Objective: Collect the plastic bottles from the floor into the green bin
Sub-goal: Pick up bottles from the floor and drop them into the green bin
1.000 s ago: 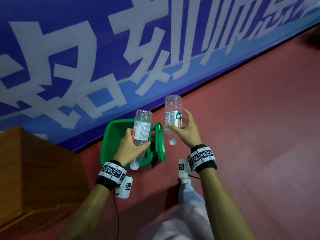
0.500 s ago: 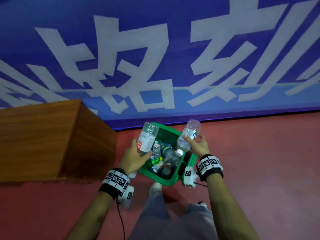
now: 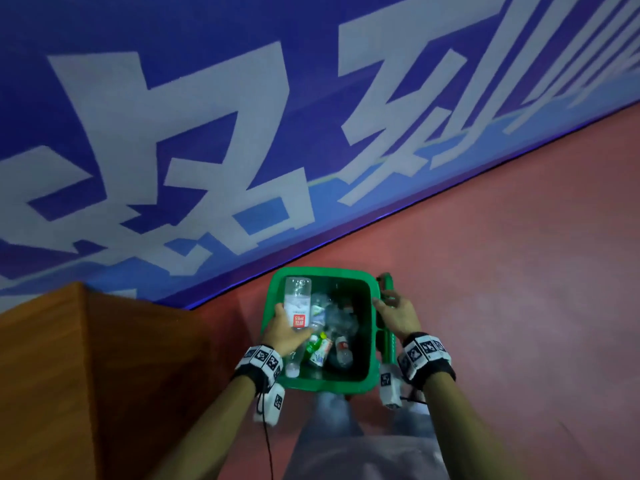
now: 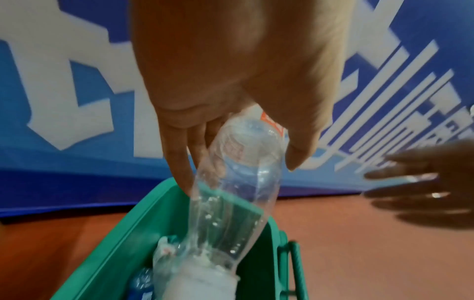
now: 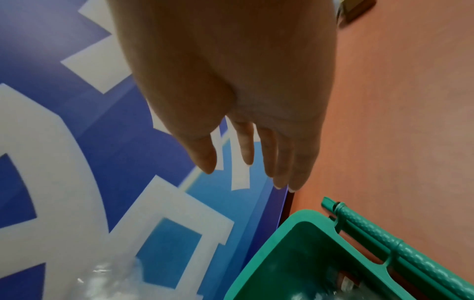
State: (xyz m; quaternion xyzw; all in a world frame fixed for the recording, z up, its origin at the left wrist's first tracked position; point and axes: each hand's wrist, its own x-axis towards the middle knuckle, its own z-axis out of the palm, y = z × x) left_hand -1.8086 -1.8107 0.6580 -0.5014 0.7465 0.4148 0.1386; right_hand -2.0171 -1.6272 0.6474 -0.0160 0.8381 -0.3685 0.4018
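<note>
The green bin (image 3: 320, 384) stands on the red floor with several plastic bottles (image 3: 341, 323) inside. My left hand (image 3: 289, 327) grips a clear bottle with a red label (image 3: 298, 303), cap end toward me, above the bin's left side. The left wrist view shows the thumb and fingers of that left hand (image 4: 238, 170) round this clear bottle (image 4: 241, 194) over the bin's rim (image 4: 128, 233). My right hand (image 3: 388, 304) hovers open and empty over the bin's right rim and handle (image 3: 388, 341). From the right wrist, the right hand (image 5: 246, 166) has spread fingers above the bin (image 5: 282, 243).
A wooden cabinet (image 3: 86, 375) stands close on the left of the bin. A blue banner wall with white characters (image 3: 207, 133) runs right behind it. Red floor (image 3: 519, 271) stretches to the right. My legs (image 3: 332, 417) are just in front of the bin.
My right hand has let go of its bottle, which is now out of its grasp, and the hand has opened by the handle. The left hand has brought its bottle over the bin's opening.
</note>
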